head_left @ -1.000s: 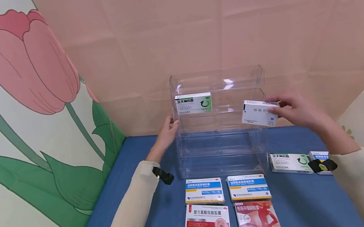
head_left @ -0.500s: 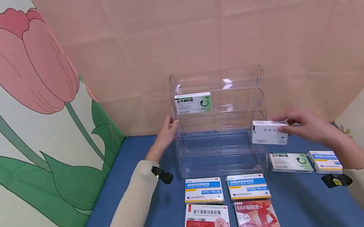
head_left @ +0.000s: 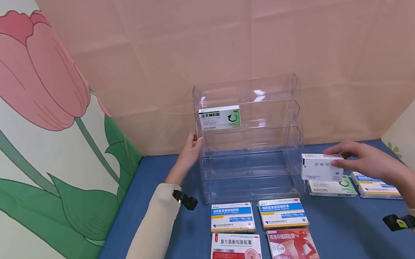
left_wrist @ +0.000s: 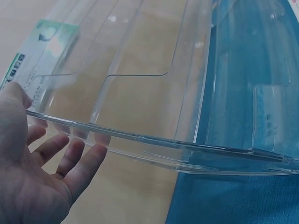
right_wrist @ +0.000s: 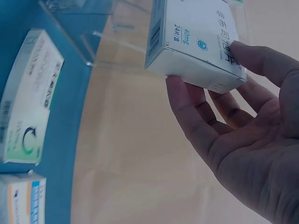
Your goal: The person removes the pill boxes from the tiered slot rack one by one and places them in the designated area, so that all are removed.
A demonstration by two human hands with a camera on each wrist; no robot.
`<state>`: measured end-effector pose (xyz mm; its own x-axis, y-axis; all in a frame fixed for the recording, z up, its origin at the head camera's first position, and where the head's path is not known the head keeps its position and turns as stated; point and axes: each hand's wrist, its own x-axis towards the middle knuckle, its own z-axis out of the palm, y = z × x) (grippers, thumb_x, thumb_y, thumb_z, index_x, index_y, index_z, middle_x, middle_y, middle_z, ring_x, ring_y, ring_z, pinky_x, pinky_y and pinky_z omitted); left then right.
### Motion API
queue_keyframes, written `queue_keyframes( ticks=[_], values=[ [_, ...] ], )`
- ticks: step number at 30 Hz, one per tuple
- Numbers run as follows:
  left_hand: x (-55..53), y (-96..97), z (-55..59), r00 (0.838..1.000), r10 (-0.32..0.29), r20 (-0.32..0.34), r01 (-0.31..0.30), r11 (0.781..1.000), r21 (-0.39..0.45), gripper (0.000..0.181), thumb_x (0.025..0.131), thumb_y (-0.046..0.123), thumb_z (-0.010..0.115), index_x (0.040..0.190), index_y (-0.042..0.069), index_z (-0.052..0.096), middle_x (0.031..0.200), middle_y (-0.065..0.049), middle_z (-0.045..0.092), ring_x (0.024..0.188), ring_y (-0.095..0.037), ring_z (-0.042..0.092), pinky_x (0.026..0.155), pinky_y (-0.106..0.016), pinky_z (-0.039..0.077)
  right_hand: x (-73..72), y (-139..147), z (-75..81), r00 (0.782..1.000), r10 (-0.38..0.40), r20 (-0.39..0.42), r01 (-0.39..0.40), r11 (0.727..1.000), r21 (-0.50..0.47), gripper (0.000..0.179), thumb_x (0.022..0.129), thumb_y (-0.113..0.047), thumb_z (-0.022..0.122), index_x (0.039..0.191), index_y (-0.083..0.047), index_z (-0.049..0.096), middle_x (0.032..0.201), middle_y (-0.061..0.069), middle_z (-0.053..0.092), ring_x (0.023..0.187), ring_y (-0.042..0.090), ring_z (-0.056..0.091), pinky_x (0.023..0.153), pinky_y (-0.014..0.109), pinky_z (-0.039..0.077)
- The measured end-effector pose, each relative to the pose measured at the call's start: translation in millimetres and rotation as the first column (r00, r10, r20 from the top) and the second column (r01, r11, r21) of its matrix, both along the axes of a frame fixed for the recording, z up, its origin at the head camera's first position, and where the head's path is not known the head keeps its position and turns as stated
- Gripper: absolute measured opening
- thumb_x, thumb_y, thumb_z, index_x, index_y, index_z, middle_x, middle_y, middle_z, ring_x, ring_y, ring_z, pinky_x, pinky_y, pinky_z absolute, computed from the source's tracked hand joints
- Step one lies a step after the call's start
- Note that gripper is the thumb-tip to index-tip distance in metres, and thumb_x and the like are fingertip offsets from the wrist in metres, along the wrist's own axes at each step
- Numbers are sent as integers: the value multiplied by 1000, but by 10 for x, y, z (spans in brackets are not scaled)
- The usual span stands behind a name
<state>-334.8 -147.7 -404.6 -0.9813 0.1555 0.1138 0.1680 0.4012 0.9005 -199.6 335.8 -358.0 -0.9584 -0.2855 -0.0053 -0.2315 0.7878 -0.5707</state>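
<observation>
A clear tiered display rack (head_left: pixel 250 165) stands on the blue cloth. My left hand (head_left: pixel 190 150) holds its left side edge, thumb at the front and fingers along the outer side panel, as the left wrist view shows. One white-and-green medicine box (head_left: pixel 220 118) sits at the left of an upper tier. My right hand (head_left: pixel 361 159) pinches a white medicine box (head_left: pixel 321 168) by its right end, thumb on the printed face and fingers behind. That box is in the air at the rack's lower right, partly covering another white-and-green medicine box (head_left: pixel 331 190) on the cloth.
Two blue-and-white medicine boxes (head_left: pixel 232 218) lie before the rack, with a red-and-white box (head_left: pixel 235 252) and a red box (head_left: pixel 293 246) nearer me. Another blue-and-white box (head_left: pixel 375 185) lies at the right. Behind the rack hangs a pinkish-beige backdrop (head_left: pixel 239 36).
My right hand has carried the white medicine box down and to the right, from in front of the rack's middle tiers to beside its lower right. The left hand has stayed put.
</observation>
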Motion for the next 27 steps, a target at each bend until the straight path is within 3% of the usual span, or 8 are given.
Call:
queue_keyframes(
  ticks=[10, 16, 27],
  values=[
    [11, 11, 24, 1000, -11, -3, 11, 1000, 3, 46, 107, 34, 43, 147, 12, 38, 127, -18, 48, 98, -28, 55, 71, -34, 49, 154, 270, -253, 994, 4, 107, 1, 999, -41, 47, 98, -31, 66, 138, -7, 60, 134, 22, 55, 105, 29, 53, 72, 29, 53],
    [2, 10, 39, 1000, -10, -6, 10, 1000, -4, 45, 107, 34, 44, 147, 13, 39, 129, -17, 49, 100, -29, 56, 72, -34, 51, 222, 370, -385, 974, 1, 226, 24, 994, -109, 51, 98, -31, 65, 140, -3, 56, 130, 22, 56, 100, 28, 55, 72, 32, 57],
    [-12, 21, 27, 1000, -6, 1, 6, 1000, -1, 46, 107, 34, 43, 147, 12, 38, 130, -17, 48, 101, -29, 55, 72, -33, 50, 275, 554, -545, 944, 8, 331, 43, 989, -145, 51, 99, -28, 64, 140, 0, 55, 140, 33, 47, 105, 30, 55, 78, 32, 58]
  ],
)
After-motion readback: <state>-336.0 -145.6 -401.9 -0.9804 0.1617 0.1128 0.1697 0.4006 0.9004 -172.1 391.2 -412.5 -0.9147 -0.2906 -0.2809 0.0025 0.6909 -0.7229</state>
